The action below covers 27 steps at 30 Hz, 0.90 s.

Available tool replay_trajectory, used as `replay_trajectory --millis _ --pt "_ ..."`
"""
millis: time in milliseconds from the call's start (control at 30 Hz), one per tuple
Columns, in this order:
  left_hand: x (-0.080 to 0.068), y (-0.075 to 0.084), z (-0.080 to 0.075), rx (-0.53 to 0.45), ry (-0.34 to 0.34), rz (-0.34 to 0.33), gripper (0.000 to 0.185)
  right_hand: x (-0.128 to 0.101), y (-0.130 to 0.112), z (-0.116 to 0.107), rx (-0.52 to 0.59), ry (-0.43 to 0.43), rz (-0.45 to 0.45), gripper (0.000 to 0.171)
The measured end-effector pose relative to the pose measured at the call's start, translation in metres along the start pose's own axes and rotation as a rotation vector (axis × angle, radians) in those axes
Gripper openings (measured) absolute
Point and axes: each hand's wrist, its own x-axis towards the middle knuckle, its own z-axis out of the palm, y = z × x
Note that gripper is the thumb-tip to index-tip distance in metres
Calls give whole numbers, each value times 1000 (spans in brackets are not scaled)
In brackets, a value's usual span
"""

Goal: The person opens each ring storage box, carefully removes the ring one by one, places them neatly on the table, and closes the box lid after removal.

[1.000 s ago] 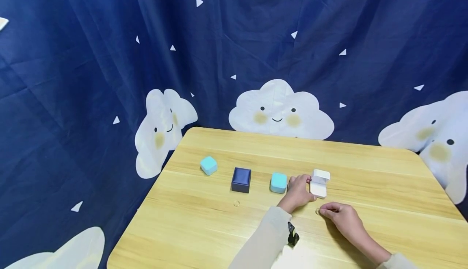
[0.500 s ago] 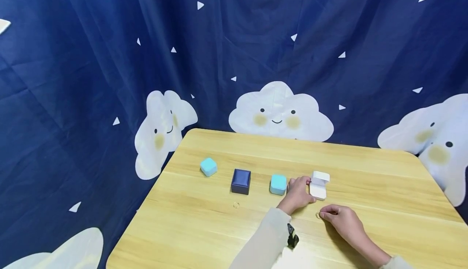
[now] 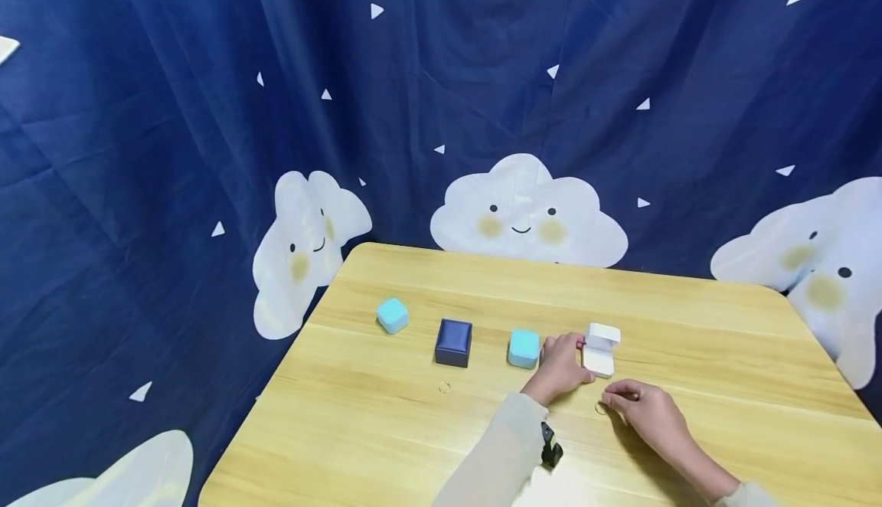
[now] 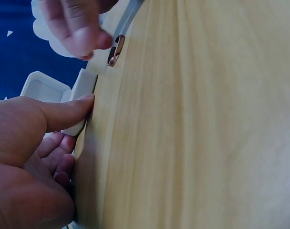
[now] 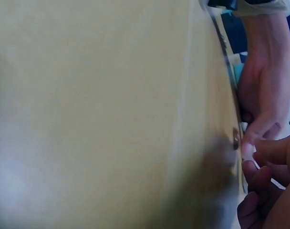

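Left hand [image 3: 560, 365] gripped the open white box [image 3: 601, 349], lid upright at back; right hand [image 3: 644, 407], fingers curled, touched the flat ring [image 3: 601, 408], lower right.

We are in a staged recording corner rather than a lived-in room. A navy curtain [image 3: 441, 93] printed with smiling white clouds and small triangles hangs from nine through three o'clock, hiding the walls. At six o'clock a light wooden table [image 3: 689, 315] holds small jewellery boxes [image 3: 454, 341].
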Motion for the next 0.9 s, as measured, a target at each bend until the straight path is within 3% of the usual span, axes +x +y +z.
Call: replay_trajectory --millis 133,333,567,900 --pt "0 1 -1 -5 2 4 63 11 1 -12 28 58 -9 37" --pt "-1 2 0 -23 9 -2 64 34 4 -31 181 63 57 61" --pt "1 0 1 -20 7 -5 63 65 3 -42 312 -14 117 77" --pt "2 -1 1 -15 1 0 61 86 11 -29 423 -155 191 82"
